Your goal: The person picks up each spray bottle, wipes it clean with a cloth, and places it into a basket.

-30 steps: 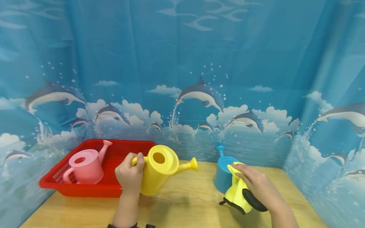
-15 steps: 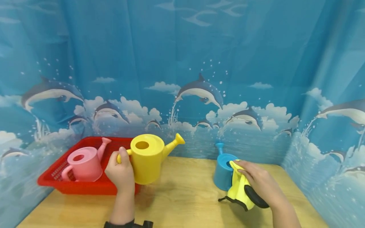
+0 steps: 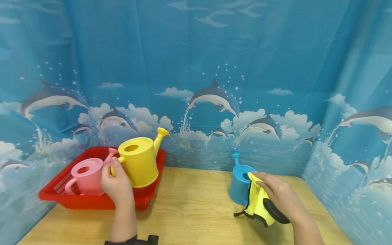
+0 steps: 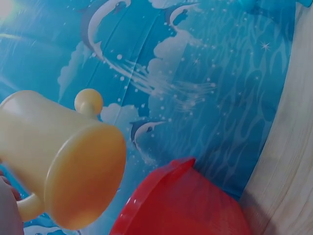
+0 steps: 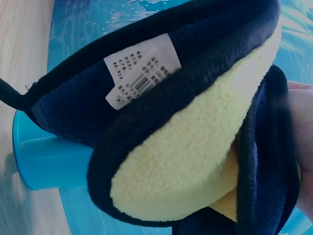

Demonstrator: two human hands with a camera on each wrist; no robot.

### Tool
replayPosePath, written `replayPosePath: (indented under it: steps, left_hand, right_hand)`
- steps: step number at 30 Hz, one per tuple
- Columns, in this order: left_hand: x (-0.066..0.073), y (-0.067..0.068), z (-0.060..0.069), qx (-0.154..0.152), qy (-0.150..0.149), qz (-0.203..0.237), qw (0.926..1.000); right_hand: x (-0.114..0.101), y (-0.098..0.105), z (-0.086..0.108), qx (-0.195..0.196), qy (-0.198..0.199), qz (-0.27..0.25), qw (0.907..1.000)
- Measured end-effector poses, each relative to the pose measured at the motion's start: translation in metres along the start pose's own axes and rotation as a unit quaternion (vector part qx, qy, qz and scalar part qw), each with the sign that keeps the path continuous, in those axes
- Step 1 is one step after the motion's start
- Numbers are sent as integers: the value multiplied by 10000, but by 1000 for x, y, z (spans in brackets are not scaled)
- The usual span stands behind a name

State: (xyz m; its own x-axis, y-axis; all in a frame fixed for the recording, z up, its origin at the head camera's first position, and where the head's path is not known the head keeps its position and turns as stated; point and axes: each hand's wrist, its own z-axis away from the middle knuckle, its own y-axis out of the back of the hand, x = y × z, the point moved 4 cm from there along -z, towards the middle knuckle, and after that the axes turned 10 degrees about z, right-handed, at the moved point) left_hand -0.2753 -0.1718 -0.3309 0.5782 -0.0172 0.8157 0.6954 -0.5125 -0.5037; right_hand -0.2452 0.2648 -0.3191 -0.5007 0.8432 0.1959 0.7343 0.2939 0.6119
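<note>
The left hand (image 3: 117, 183) held the yellow watering can (image 3: 141, 166) above the red basket (image 3: 82, 203), fingers curled round its handle (image 3: 121, 159); the right hand (image 3: 280, 194) pinched a yellow cloth (image 3: 256, 201); placing judged in hand, lowering beside the pink can (image 3: 89, 177) next required

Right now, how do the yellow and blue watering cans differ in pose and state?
The yellow can is held in the air; the blue can stands on the table. In the head view, the yellow can's spout leans right, the blue can's slightly left. A cloth hides part of the blue can, none of the yellow. Both have a hole on top and a spout.
</note>
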Motion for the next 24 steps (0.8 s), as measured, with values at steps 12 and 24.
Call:
replayPosePath:
  steps: [12, 24]
  left_hand:
    - [-13, 11, -15, -7, 973, -495, 9940]
    - [-25, 23, -32, -398, 1395, -1270, 9812]
  right_hand:
    - [-1, 1, 0, -393, -410, 52, 9984]
    - [1, 2, -1, -209, -230, 37, 9995]
